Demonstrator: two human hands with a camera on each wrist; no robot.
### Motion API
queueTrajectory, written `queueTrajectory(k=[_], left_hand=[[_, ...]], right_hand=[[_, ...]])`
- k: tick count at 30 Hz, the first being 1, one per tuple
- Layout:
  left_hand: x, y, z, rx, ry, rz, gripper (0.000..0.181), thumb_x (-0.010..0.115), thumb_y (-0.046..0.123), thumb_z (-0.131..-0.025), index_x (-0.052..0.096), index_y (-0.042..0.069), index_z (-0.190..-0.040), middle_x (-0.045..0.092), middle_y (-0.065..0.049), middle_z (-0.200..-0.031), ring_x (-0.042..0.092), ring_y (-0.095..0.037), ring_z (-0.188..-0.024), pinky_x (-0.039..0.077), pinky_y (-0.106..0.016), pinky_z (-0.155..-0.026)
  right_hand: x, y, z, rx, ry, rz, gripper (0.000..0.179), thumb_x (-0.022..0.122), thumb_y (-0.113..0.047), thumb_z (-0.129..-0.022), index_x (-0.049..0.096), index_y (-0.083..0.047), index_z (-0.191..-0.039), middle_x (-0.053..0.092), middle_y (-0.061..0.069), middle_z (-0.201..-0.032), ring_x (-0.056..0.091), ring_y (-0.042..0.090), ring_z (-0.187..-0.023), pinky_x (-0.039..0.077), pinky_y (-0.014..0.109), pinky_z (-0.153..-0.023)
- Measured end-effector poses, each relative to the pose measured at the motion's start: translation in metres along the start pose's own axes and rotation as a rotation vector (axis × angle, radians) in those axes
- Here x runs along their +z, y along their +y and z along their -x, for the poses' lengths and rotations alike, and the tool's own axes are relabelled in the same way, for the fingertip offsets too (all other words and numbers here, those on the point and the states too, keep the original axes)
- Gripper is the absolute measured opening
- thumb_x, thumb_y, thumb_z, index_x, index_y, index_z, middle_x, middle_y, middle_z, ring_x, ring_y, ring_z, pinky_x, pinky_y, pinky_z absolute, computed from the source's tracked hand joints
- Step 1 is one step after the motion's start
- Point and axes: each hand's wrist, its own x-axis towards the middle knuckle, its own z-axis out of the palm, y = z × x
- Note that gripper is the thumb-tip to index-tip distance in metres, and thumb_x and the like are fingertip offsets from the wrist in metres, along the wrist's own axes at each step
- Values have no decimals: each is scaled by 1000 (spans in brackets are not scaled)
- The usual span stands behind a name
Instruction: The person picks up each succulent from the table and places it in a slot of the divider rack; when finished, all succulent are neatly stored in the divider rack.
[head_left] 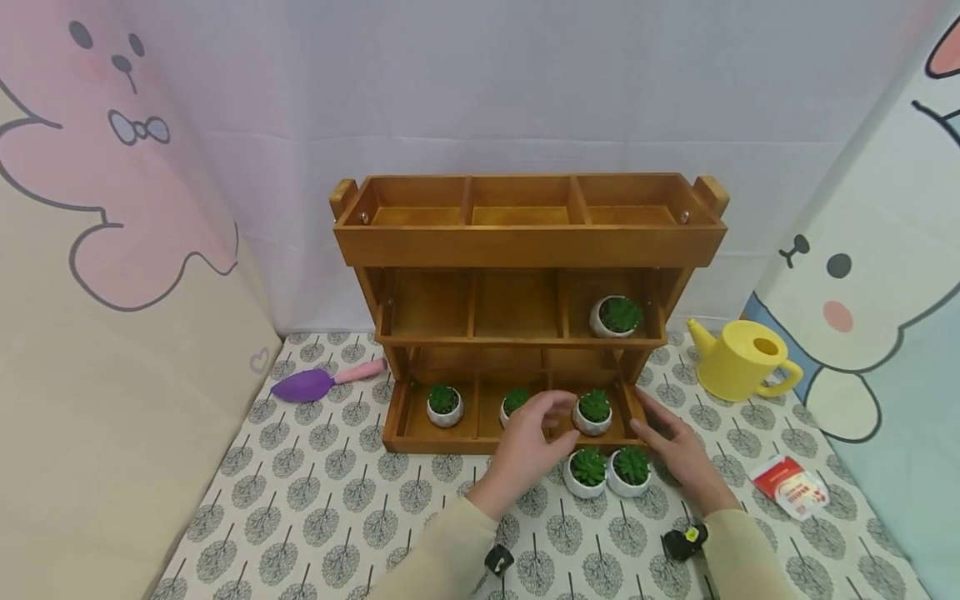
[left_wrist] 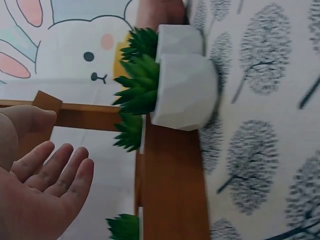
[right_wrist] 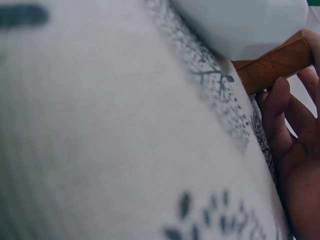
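My left hand (head_left: pixel 528 437) hovers at the lower tier's front, thumb and fingers spread, nothing between them. Just right of its fingertips, a potted succulent (head_left: pixel 592 412) sits in the lower right compartment. A second potted succulent (head_left: pixel 514 403), partly hidden by this hand, stands in the lower middle compartment; a third (head_left: pixel 445 405) is in the lower left one. My right hand (head_left: pixel 678 458) touches the right end of the wooden shelf (head_left: pixel 525 247) with thumb and fingertips. Two white-potted succulents (head_left: pixel 587 472) (left_wrist: pixel 185 92) stand side by side on the table before the shelf.
Another potted succulent (head_left: pixel 617 317) sits in the middle tier's right compartment. The top tier has three compartments. A purple trowel with a pink handle (head_left: pixel 303 385) lies left of the shelf. To the right are a yellow watering can (head_left: pixel 738 362) and a red-and-white packet (head_left: pixel 791 486).
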Motion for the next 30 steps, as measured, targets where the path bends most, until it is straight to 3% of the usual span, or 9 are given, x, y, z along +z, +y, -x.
queueTrajectory(k=[8,12,17,22,30], left_hand=[[9,-21,15,-77,-56,-5,44,79,12,-95,65,8,-136,68,-9,-128,65,-25,-115,55,-36,-99],[13,-26,22,-117,-76,3,44,79,14,-95,65,7,-136,67,-5,-128,65,-27,-116,54,-36,-100],[15,-29,28,-130,-60,-1,43,80,16,-95,66,9,-134,67,3,-126,65,-25,-115,54,-35,-100],[16,-29,32,-113,-51,-32,42,82,16,-92,68,8,-131,69,-2,-123,66,-19,-112,54,-35,-99],[22,-33,36,-190,-112,-144,52,84,26,-90,68,12,-137,68,2,-133,65,-22,-118,53,-36,-100]], right_hand=[[0,-2,-1,-7,-3,1,72,62,-48,-104,29,-30,-166,23,3,-171,16,37,-157,15,65,-122],[0,-2,-1,-5,-2,-5,72,62,-48,-104,30,-30,-166,23,2,-171,16,37,-157,15,65,-122],[0,-2,0,0,0,-16,72,63,-48,-104,30,-33,-166,24,2,-171,17,37,-157,15,65,-122],[1,-4,0,-9,1,-19,71,62,-46,-104,30,-32,-166,24,3,-171,18,37,-156,16,64,-122],[3,-3,0,6,7,-30,72,63,-46,-104,29,-30,-166,23,6,-171,18,38,-156,18,63,-122]])
